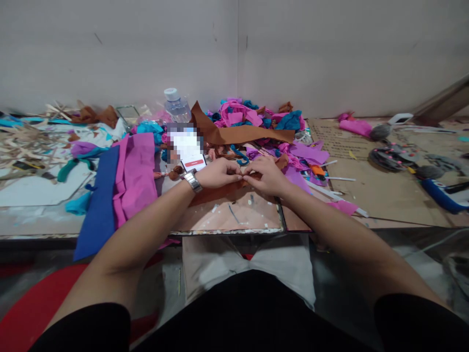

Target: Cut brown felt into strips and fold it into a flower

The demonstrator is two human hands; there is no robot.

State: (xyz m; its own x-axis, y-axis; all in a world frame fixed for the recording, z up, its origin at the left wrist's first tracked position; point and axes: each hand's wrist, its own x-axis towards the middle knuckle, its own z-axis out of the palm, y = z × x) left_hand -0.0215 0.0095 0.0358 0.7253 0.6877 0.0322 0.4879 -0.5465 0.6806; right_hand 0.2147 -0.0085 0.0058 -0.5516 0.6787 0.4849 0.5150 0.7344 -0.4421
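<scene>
We hold both forearms stretched forward over the surface point(227, 217), converging so that the two hands meet at the middle. Our left hand point(217, 173), with a metal watch point(192, 181) on its wrist, lies palm down, its fingers point(230, 168) curled narrow and pinching the brown strip point(216, 191). Our right hand point(266, 175) mirrors it, fingers point(252, 172) bent inward and closed on the same strip, fingertips of both hands touching. The strip lies flat on the surface just under and in front of the hands, trailing toward our left wrist.

Just beyond the left hand stands a phone point(187, 146); its screen is blurred, and only a red bar shows, with no words we can read. To the right, a cardboard sheet point(366, 186) carries printed lines near its far left corner, too small to read. A longer brown band point(238, 133) lies across a heap of pink and teal scraps point(256, 115) behind the hands. A plastic bottle point(176, 105) stands near the wall. Left of us lie folded pink felt point(135, 171) and blue felt point(100, 195), touching side by side.
</scene>
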